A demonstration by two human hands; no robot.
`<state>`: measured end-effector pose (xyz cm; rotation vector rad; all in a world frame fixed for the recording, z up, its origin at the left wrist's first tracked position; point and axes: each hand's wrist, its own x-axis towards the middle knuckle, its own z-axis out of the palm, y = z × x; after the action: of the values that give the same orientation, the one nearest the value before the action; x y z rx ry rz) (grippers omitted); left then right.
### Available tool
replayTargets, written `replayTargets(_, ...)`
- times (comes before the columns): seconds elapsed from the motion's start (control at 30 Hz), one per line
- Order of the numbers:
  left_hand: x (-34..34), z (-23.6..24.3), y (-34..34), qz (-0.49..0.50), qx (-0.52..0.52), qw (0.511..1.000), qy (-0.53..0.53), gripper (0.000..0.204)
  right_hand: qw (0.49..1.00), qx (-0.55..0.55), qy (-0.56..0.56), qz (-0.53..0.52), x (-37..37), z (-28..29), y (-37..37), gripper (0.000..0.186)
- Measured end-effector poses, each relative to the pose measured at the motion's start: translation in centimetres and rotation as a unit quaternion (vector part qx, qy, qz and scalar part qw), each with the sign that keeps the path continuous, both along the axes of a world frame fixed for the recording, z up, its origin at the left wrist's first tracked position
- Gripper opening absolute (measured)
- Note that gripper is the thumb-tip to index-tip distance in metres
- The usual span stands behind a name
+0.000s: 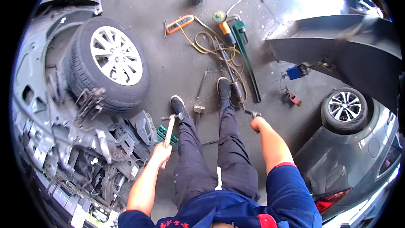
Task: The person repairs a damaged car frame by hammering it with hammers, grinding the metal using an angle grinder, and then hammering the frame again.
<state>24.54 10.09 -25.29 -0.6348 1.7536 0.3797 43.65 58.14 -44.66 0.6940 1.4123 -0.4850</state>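
Observation:
My left hand [161, 153] is closed round the pale wooden handle of a hammer [169, 131]. Its dark metal head points away from me, over my left shoe. My right hand [259, 123] is closed at the end of a straight right arm. A short dark metal tool [253, 113] sticks out from its far side; its kind and lower part are hidden by the fingers. Between my feet a second hammer [199, 109] with a blocky head stands or lies on the floor. A long metal rod with a thick sleeve [236, 88] lies beyond my right hand.
A partly stripped car with a large wheel [117, 55] stands on my left. At right are a grey car body [346, 160] and a dark loose panel [333, 36]. A green pipe wrench [247, 59], yellow cable [197, 45], orange tool [180, 24] and yellow-orange power tool [225, 29] lie ahead.

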Motion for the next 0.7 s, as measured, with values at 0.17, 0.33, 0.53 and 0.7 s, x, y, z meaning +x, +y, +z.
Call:
replayTargets(0.17, -3.4, -19.9, 6.7, -0.030, 0.032, 0.998, 0.045, 0.025, 0.994, 0.065, 0.083, -0.006, -8.9, -9.9, 0.4, 0.033)
replayTargets(0.33, -4.7, -33.6, 11.2, -0.175, 0.007, 0.942, 0.285, 0.045, 0.948, 0.171, 0.266, -0.034, -11.9, -18.3, 0.2, 0.042)
replayTargets(0.53, -5.6, -37.9, 16.3, -0.125, -0.025, 0.972, 0.196, 0.051, 0.919, 0.218, 0.303, -0.123, -7.2, -22.8, -0.4, 0.039)
replayTargets(0.7, -5.3, -39.8, 17.1, -0.129, -0.039, 0.976, 0.170, 0.051, 0.932, 0.224, 0.239, -0.153, -3.7, -24.4, 0.4, 0.038)
